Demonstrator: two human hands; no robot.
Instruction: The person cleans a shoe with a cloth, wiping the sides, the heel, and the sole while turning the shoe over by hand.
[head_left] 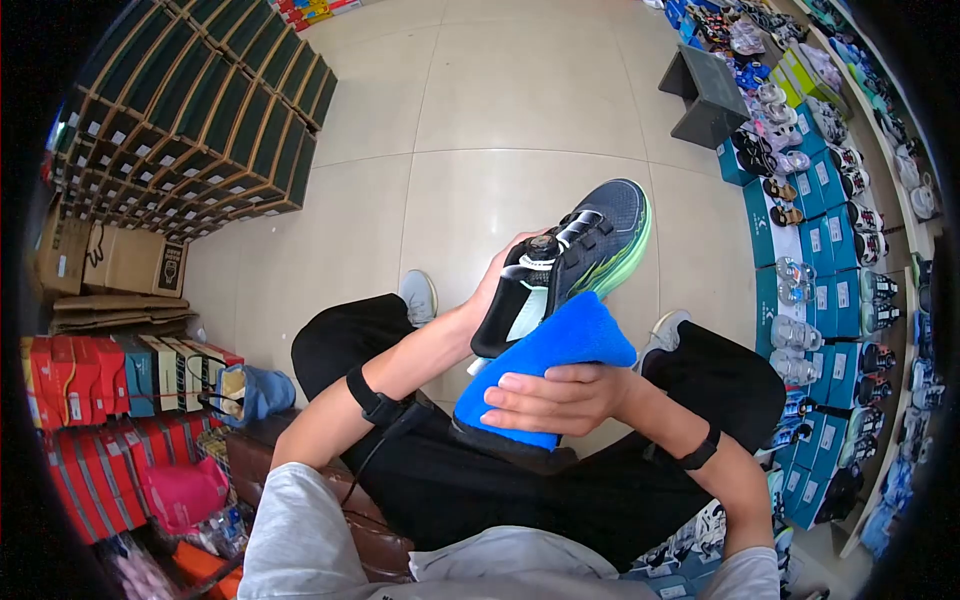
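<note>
My left hand [484, 294] supports a dark sneaker [605, 225] from its far left side, with most of the fingers hidden behind the shoe. The sneaker has a bright green sole and a round dial on its tongue; its toe points up and to the right. In my right hand [565, 398] is a soft blue cloth [545, 350], with fingers wrapped over its near side. The cloth overlaps the heel end and lower side of the sneaker in this view. Both hands are above my lap, between my knees.
Stacked dark shoeboxes [190, 110] rise at the left, above cardboard cartons [130, 260] and red boxes [90, 380]. Shelves of shoes on teal boxes [820, 240] line the right side. A dark grey stand [705, 95] sits on the tiled floor [520, 90].
</note>
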